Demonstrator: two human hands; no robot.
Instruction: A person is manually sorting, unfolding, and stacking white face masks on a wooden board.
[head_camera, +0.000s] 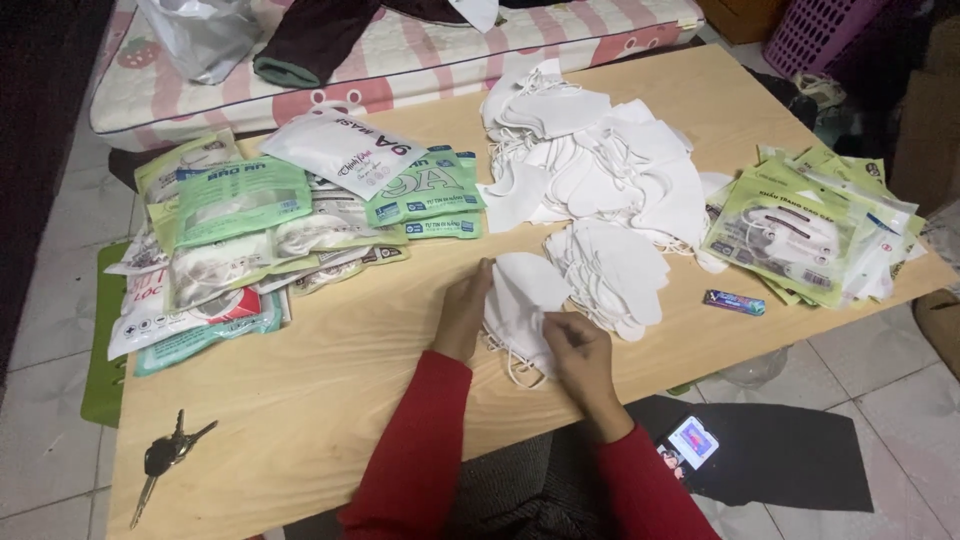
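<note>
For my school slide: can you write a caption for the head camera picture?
Both hands, left hand and right hand, hold a white face mask at a wooden table.

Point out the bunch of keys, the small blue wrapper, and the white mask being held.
bunch of keys (165, 455), head view, on the dark key heads.
small blue wrapper (735, 302), head view, at its middle.
white mask (522, 295), head view, on the flat cloth between the two hands.
</note>
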